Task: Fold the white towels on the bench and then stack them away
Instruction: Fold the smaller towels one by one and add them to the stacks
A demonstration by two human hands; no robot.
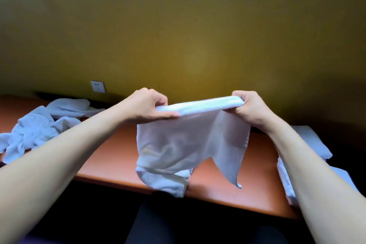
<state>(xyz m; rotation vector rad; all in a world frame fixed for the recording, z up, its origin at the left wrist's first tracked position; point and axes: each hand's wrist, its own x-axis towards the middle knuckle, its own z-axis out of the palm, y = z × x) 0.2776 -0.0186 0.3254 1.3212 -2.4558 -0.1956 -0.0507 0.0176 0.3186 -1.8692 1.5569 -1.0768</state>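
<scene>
Both hands hold 1 thin white cloth towel (190, 140) up above the orange wooden surface (111, 154), its top edge stretched between them. The left hand (146, 108) has its grip pinched on the left end, the right hand (250, 108) has its grip curled round the right end. The towel's lower part hangs down and touches the near edge. A rumpled heap of white towels (39, 127) lies far left; folded white towels (313, 142) sit stacked at the right
</scene>
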